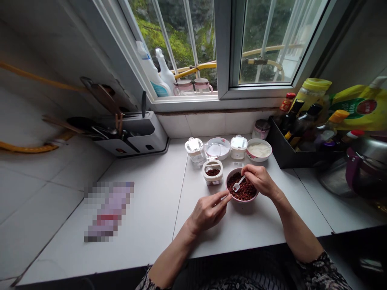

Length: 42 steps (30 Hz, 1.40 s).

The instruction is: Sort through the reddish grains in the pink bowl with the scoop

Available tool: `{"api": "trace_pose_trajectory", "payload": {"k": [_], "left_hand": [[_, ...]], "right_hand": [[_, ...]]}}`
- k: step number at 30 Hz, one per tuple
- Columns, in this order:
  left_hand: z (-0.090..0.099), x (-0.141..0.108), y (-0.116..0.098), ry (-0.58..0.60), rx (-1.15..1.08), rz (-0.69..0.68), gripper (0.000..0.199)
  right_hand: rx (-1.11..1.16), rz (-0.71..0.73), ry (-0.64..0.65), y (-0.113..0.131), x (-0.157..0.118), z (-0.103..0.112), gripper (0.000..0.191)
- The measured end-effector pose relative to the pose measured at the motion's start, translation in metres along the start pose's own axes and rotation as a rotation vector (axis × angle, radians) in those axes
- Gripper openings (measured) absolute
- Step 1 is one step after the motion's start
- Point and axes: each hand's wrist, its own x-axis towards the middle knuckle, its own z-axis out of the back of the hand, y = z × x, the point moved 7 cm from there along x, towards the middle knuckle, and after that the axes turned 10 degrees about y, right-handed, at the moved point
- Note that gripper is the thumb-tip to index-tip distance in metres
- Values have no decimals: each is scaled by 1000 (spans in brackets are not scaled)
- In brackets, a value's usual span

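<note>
My right hand [259, 179] pinches the handle of a small white spoon [237, 186], whose scoop lies over the dark red dried spice [246, 191], which looks like Sichuan peppercorns. The spice fills a pink-rimmed bowl [243, 201]. On the bowl's near left rim, the thumb and fingers of my left hand [208, 211] grip the edge. Just left of the bowl stands a small clear seasoning jar [213, 181] with a white collar and some of the same spice inside. Behind are two white-lidded jars [194, 146] [238, 145].
A white plate [222, 146] and a bowl of white powder [259, 150] stand at the back. At the right, a dark box [290, 157] holds bottles beside a metal pot [341, 173]. A grey utensil rack [142, 137] and a blurred-out package [110, 211] are on the left.
</note>
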Motion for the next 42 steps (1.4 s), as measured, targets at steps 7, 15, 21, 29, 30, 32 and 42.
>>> {"api": "trace_pose_trajectory", "payload": {"k": [7, 15, 21, 29, 30, 32, 42], "left_hand": [[0, 1, 0, 19, -1, 15, 39], [-1, 0, 1, 22, -4, 18, 40], [0, 0, 0, -2, 2, 20, 35], [0, 1, 0, -1, 1, 13, 33], [0, 1, 0, -3, 3, 11, 34], [-1, 1, 0, -7, 6, 12, 35], [-1, 0, 1, -4, -2, 25, 38]], "right_hand": [[-3, -13, -16, -2, 0, 1, 18], [249, -101, -42, -13, 0, 2, 17], [444, -184, -91, -21, 5, 6, 19], [421, -38, -251, 8, 18, 4, 26], [368, -3, -268, 15, 17, 2, 25], [201, 85, -268, 30, 16, -6, 23], [-90, 215, -300, 35, 1, 4, 22]]}}
